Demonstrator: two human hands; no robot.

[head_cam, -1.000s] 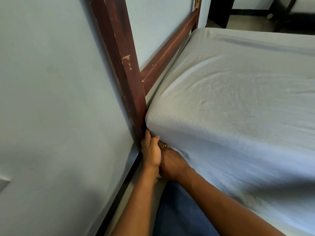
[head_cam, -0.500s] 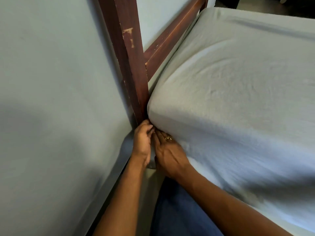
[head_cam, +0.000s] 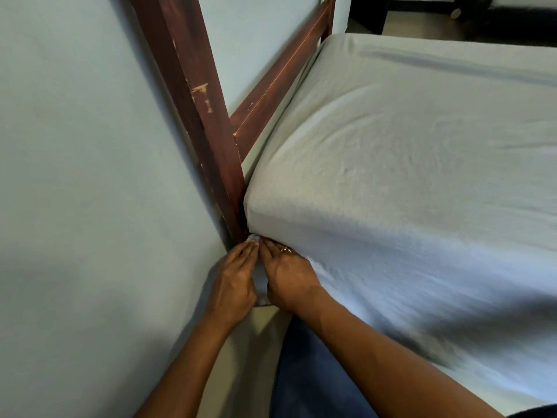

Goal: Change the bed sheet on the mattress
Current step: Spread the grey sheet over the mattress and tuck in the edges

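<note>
A pale bed sheet (head_cam: 407, 176) covers the mattress and hangs down its near side. Both my hands meet at the mattress's near left corner, just below it and against the dark wooden bedpost (head_cam: 205, 131). My left hand (head_cam: 233, 285) points its straight fingers up at a small bunch of sheet at the corner. My right hand (head_cam: 289, 279), with a ring on one finger, presses its fingertips under the mattress edge at the same spot. A fold of sheet hangs between the two hands. The thumbs are hidden.
A pale wall (head_cam: 75, 176) stands close on the left, right behind the bedpost. A wooden rail (head_cam: 280, 76) runs along the mattress's far left side. My blue-clad leg (head_cam: 307, 372) is below the hands. Dark furniture (head_cam: 370, 10) stands beyond the bed.
My right hand has come out from under the mattress edge, so its back and fingers now show. Both hands stay at the corner, with a fold of sheet now between them.
</note>
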